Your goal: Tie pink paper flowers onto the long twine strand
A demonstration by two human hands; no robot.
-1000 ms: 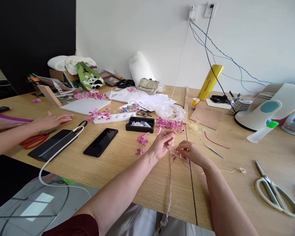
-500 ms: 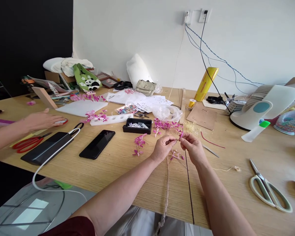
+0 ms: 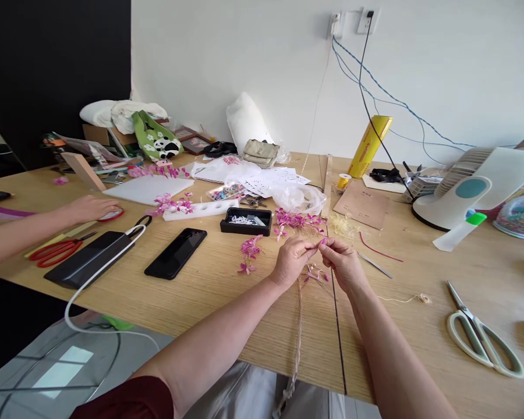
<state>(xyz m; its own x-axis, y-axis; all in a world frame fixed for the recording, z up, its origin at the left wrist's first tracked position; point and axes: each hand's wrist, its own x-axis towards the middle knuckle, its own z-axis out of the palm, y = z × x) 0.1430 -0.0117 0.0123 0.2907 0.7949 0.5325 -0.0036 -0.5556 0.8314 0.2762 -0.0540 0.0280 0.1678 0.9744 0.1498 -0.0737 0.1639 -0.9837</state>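
Over the table's front part, my left hand (image 3: 289, 262) and my right hand (image 3: 343, 262) meet fingertip to fingertip. A small pink flower (image 3: 322, 241) shows at the fingertips of my right hand, pinched. The fingers of my left hand are pressed together beside it; what they grip is hidden. Below them lie pink blossoms on thin stems (image 3: 317, 273). A beige braided cord (image 3: 298, 331) runs down from under my hands over the table edge. Nearby are a pink flower sprig (image 3: 250, 250) and a larger pink bunch (image 3: 299, 221).
Scissors (image 3: 480, 331), tweezers (image 3: 375, 265) and a white fan (image 3: 454, 192) stand or lie to the right. Left are a phone (image 3: 175, 254), a black power block (image 3: 89, 259), red-handled pliers (image 3: 56, 251) and another person's hand (image 3: 89, 208) by a tape roll (image 3: 111, 215). A black tray (image 3: 245, 228) sits ahead.
The view has shifted slightly. My hands stay together, with the fingertips closer around the pink flower. The other person's hand has drawn back a little from the tape roll.
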